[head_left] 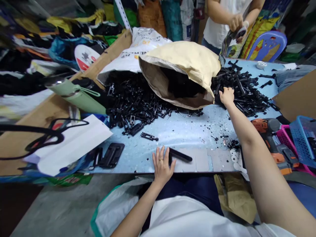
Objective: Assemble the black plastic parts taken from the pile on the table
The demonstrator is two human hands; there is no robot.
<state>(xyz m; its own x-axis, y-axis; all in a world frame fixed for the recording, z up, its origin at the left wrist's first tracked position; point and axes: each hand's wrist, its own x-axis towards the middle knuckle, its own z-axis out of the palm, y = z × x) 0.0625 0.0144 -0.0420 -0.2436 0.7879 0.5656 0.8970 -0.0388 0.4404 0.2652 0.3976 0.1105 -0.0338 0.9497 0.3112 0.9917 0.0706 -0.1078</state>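
Observation:
My left hand (163, 165) lies flat at the table's near edge, fingers spread. Beside its thumb, and partly hidden by it, is a long black plastic bar (181, 154). Stretched far forward, my right hand (227, 96) is at the near left side of a heap of long black plastic parts (243, 85), close to the mouth of a large cream paper sack (182, 57). Its fingers are curled down among the parts; what they grip is hidden. Left of the sack, a second heap of small black linkage parts (138, 102) spills from a white sack (140, 46).
An orange-and-black cordless drill (268, 131) and a blue basket (302, 141) stand at the right. At the left are a green bottle (79, 97), white paper (74, 144) and a black tray-like part (112, 155). Across the table, a person (229, 23) handles some cloth.

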